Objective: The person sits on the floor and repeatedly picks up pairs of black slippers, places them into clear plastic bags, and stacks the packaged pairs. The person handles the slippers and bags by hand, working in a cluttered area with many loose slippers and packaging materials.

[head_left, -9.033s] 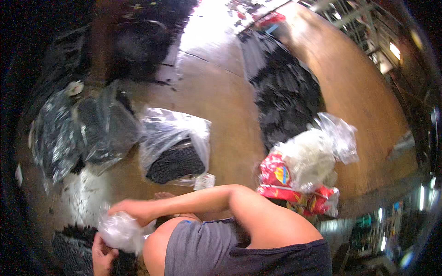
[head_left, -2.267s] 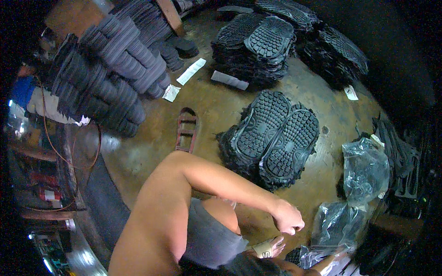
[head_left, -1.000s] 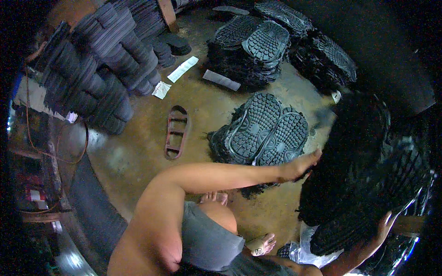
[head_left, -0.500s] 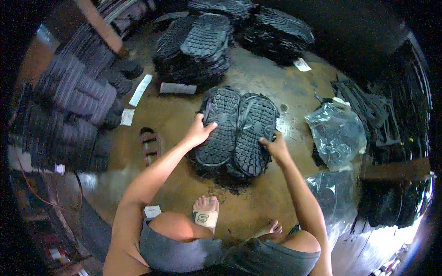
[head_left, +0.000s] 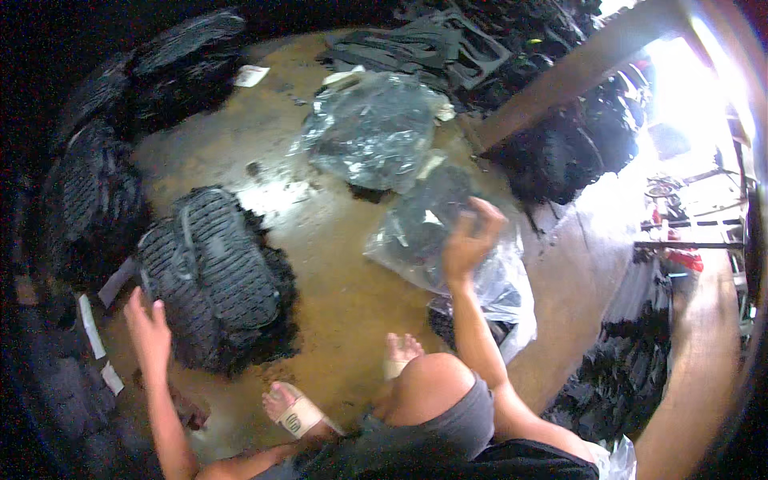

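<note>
A stack of black rubber shoe soles (head_left: 228, 252), treads facing up, lies on the brown floor to the left. Just beside its near left edge, my left hand (head_left: 150, 330) is raised with fingers apart, holding nothing. My right hand (head_left: 472, 240) reaches out over a clear plastic bag (head_left: 408, 240) with dark contents. Its fingers are parted and nothing shows in them; whether it touches the plastic I cannot tell. Farther off lies another clear plastic bag (head_left: 368, 132), crumpled and shiny, with something dark inside.
More piles of black soles (head_left: 92, 200) stand at the left and far left. Flat black cut-out sheets (head_left: 424, 48) lie at the back. A slanting beam (head_left: 584, 76) rises at the right, near dark heaps. Pale strips (head_left: 92, 326) and a white scrap (head_left: 251, 75) are on the floor.
Both hands have come off the sole stack; the right has swung across to the plastic bag. My view has turned right, so the stack now appears at the left.
</note>
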The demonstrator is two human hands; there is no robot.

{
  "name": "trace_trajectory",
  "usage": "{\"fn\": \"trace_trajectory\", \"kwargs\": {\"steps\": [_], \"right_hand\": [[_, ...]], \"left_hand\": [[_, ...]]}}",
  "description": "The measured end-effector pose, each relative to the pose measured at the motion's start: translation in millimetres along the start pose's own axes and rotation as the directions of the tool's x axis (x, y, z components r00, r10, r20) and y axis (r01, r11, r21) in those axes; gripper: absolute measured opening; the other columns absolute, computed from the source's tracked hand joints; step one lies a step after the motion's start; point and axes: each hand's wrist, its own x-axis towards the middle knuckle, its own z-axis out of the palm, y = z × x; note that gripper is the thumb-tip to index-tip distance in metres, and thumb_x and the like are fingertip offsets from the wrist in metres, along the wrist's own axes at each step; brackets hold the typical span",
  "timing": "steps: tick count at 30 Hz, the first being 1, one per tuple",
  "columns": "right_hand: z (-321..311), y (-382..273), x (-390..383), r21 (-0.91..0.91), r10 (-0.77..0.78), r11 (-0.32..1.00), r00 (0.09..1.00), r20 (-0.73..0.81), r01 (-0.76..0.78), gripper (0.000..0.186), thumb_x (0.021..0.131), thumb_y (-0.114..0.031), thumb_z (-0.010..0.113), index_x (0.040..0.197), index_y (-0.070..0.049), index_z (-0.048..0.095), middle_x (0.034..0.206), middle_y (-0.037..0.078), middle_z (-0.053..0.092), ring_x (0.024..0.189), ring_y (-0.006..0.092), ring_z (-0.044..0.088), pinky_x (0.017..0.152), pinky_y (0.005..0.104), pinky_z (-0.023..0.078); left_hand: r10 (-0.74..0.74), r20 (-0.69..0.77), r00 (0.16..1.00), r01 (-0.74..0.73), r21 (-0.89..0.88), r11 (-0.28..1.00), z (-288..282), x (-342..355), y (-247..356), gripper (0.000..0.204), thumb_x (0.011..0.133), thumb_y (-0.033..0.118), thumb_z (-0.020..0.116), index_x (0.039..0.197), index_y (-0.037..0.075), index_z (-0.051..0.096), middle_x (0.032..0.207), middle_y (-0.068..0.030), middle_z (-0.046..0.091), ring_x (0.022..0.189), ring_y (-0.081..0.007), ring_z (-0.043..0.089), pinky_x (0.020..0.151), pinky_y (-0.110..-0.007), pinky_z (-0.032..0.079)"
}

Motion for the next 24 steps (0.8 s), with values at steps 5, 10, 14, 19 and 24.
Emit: {"fn": "trace_trajectory", "kwargs": {"steps": [5,10,14,19,24], "right_hand": [[-85,230,0,-0.010,0.837,0.516,0.507,-0.204,-0.856,0.031,0.086,-0.002,0.059,0.116,0.003,0.055,0.113,0.018,0.060,0.107,0.0310,0.062,0.092,0.0428,0.050],[-25,260,-32,-0.021,0.909,0.277,0.255,0.330,-0.961,0.039,0.089,-0.008,0.066,0.125,0.000,0.054,0.115,0.015,0.062,0.101,0.0279,0.066,0.085,0.0388,0.054],[19,217,-30,-0.212,0.941,0.336,0.315,0.126,-0.918,0.043,0.091,-0.010,0.066,0.131,-0.002,0.053,0.120,0.014,0.062,0.103,0.0265,0.066,0.086,0.0378,0.054],[3,181,-13,0.090,0.892,0.365,0.376,0.250,-0.927,0.049,0.092,-0.012,0.066,0.138,-0.004,0.052,0.126,0.012,0.062,0.105,0.0249,0.065,0.088,0.0366,0.054],[-87,202,-7,0.362,0.813,0.269,0.412,0.411,-0.893,0.053,0.093,-0.013,0.066,0.143,-0.005,0.052,0.129,0.010,0.064,0.106,0.0238,0.065,0.090,0.0365,0.053]], "left_hand": [[0.189,0.245,0.951,-0.139,-0.211,0.968,-15,3,74,0.047,0.100,0.010,0.057,0.145,0.003,0.044,0.140,-0.0189,0.049,0.118,-0.0341,0.056,0.103,-0.042,0.045],[0.529,0.310,0.790,-0.440,-0.315,0.841,2,-6,179,0.049,0.093,0.004,0.061,0.140,0.003,0.048,0.135,-0.0171,0.050,0.112,-0.0309,0.058,0.100,-0.040,0.047],[0.640,0.338,0.690,-0.488,-0.436,0.756,18,-23,223,0.053,0.090,0.003,0.064,0.140,0.004,0.048,0.134,-0.0167,0.051,0.106,-0.0286,0.059,0.101,-0.038,0.047],[0.597,0.422,0.682,-0.382,-0.490,0.783,39,-44,223,0.053,0.092,0.005,0.065,0.141,0.002,0.046,0.134,-0.0181,0.050,0.105,-0.0285,0.061,0.098,-0.039,0.049],[0.561,0.497,0.662,-0.321,-0.488,0.812,44,-52,203,0.052,0.094,0.008,0.065,0.141,0.000,0.046,0.134,-0.0201,0.049,0.103,-0.0304,0.063,0.096,-0.041,0.051]]}}
